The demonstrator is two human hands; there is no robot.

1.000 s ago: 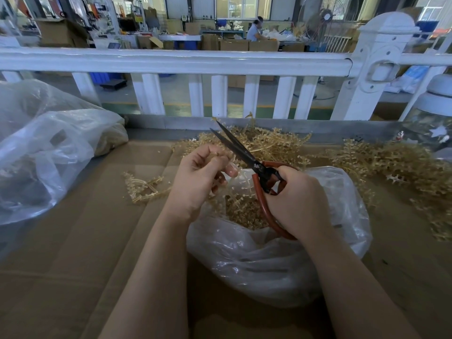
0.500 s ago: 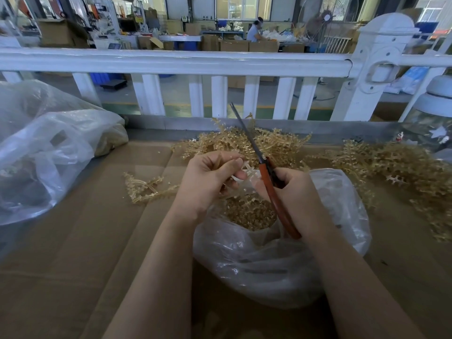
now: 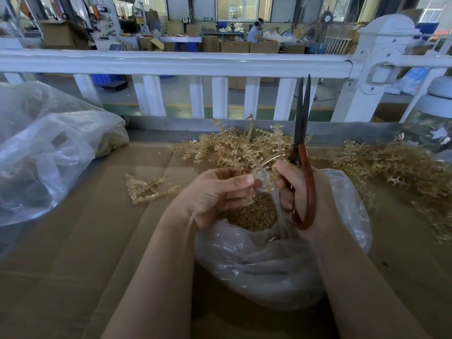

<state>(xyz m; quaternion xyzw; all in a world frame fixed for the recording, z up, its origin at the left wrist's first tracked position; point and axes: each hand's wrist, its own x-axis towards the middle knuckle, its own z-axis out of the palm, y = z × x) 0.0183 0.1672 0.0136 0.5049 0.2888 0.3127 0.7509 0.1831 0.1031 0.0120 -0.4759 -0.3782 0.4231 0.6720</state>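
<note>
left hand (image 3: 215, 192): centre frame, thumb and fingers pinch the sprue (image 3: 263, 177)
right hand (image 3: 308, 196): fingers curled round the scissors (image 3: 303, 152) handle, thumb tip touching the sprue
scissors: blades upright, nearly closed, clear of the part
sprue: between both hands, above the mouth of the bag (image 3: 269, 265)
bag: cut bits (image 3: 252, 216) inside, lower centre
step: looks like repositioning between cuts
next: tilt blades down, open them, snip over the bag
stock: pile (image 3: 234, 148) behind the hands
</note>
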